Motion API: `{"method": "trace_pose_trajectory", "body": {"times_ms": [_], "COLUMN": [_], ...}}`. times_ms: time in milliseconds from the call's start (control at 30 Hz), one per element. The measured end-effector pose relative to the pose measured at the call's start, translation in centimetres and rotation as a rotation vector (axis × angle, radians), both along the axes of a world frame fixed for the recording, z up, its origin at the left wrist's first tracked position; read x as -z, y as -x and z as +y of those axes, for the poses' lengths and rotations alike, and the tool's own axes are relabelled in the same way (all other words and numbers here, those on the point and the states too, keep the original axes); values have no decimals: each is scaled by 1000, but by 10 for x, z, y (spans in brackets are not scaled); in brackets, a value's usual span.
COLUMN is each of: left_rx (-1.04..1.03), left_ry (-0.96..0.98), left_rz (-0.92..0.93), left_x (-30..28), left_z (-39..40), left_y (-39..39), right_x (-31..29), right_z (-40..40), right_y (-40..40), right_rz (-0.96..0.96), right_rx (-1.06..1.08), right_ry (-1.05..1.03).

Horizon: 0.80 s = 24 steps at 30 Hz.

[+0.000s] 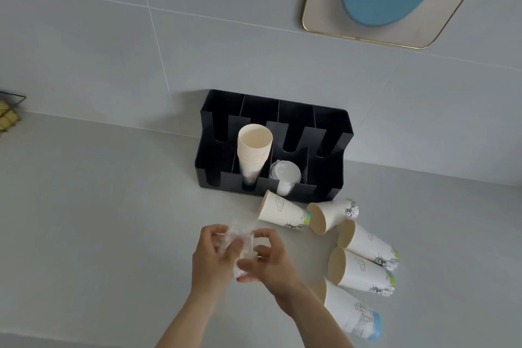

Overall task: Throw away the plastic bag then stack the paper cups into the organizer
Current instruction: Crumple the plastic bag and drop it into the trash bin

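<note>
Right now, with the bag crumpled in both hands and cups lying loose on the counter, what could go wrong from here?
1. Five loose paper cups lie on their sides beside the right hand; the forearm passes close over the nearest one and could set it rolling.
2. The plastic bag, pinched between the left hand and the right, is thin and only partly balled; it might spring open or slip.
3. The stack of cups in the organizer leans and could topple when more are added.

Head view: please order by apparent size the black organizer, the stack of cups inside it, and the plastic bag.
1. black organizer
2. stack of cups
3. plastic bag, though hands hide part, so unsure against the stack.
</note>
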<state>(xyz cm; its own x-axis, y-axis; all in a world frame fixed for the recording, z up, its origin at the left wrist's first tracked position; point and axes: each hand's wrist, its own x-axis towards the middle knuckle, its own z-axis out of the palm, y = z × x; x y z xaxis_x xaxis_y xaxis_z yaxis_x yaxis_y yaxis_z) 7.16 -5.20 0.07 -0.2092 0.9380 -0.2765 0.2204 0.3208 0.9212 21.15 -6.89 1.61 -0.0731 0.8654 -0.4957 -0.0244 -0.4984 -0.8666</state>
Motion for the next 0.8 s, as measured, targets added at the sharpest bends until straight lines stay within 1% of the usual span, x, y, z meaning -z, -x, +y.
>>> {"method": "trace_pose_trajectory", "body": {"times_ms": [100, 233, 300, 367, 433, 600, 667, 800], "left_rx": [-48, 78, 66, -18, -133, -462, -580, -736], "left_ry": [53, 142, 173, 195, 189, 140, 156, 201], "left_rz": [-31, -129, -150, -136, -78, 42, 67, 69], "left_x": [-3, -4, 0, 6, 10, 24, 34, 61], "left_z": [-13, -39, -58, -77, -96, -141, -159, -203], "left_y": [-9, -2, 7, 19, 34, 83, 103, 142], "right_x": [8, 18, 29, 39, 47, 58, 65, 90], "right_z": [-3, 0, 1, -1, -8, -35, -48, -82], "right_y": [-8, -15, -9, 6, 30, 101, 129, 179], "right_rz": [9, -50, -107, -152, -168, -146, -151, -207], "right_rx": [26, 58, -1, -89, -163, -363, -480, -742], "right_ry": [-15, 7, 31, 54, 60, 3, -22, -61]}}
